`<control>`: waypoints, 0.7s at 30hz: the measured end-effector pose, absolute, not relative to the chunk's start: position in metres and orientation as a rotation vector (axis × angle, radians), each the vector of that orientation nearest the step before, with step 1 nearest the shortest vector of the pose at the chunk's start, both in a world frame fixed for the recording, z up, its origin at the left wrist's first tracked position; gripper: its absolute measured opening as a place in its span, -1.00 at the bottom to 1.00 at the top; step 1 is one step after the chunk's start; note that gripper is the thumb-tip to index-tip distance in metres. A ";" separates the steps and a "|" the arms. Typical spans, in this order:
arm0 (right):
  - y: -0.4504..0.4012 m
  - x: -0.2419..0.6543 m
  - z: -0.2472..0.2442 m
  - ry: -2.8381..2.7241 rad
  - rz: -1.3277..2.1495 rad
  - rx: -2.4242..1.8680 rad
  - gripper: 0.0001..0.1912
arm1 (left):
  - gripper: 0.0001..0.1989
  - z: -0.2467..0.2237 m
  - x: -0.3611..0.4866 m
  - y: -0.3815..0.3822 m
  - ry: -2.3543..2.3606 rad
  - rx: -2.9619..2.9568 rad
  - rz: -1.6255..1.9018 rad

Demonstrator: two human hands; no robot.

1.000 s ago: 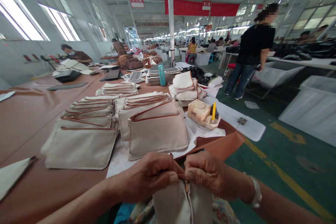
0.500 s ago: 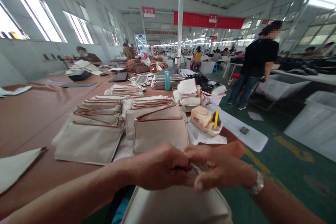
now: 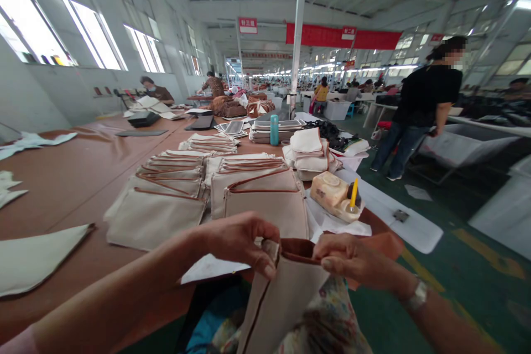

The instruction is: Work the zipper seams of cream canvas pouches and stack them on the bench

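Note:
Between my hands hangs a beige fabric pouch (image 3: 286,293) with brown edging, its mouth partly spread so the brown inside shows. My left hand (image 3: 244,243) pinches the left corner of the mouth, thumb in front. With thumb and curled fingers, my right hand (image 3: 352,260) grips the upper right edge; some of its fingertips are hidden inside the mouth. The pouch's lower part hangs in front of my lap. Just beyond, a row of similar beige pieces (image 3: 265,210) lies overlapped on the brown table (image 3: 83,199), with another overlapped row (image 3: 157,215) to its left.
A stained plastic container (image 3: 327,191) with a yellow-handled tool (image 3: 354,193) stands at the table's right side. Behind it are folded beige pieces (image 3: 307,149) and a teal bottle (image 3: 274,130). A loose beige panel (image 3: 37,257) lies at left. A person in black (image 3: 427,94) stands in the right aisle.
My hands have moved apart and now hold the pouch by its mouth, which has spread. The pouch has turned to show a side seam. The view has shifted slightly left.

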State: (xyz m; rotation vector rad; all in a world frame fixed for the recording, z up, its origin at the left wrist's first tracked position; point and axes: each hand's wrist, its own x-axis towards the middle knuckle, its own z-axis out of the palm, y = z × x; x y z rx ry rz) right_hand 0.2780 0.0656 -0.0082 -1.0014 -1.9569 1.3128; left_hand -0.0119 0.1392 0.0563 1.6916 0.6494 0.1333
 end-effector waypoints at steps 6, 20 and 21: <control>0.058 0.231 0.009 -1.790 1.421 -0.719 -0.71 | -0.59 0.060 0.015 0.129 0.571 1.869 0.052; 0.049 0.232 -0.028 -2.141 0.591 -1.060 -0.83 | -0.71 0.014 0.028 0.125 0.674 1.610 0.158; 0.049 0.231 -0.027 -2.162 0.521 -1.036 -0.84 | -0.73 0.013 0.029 0.125 0.688 1.596 0.155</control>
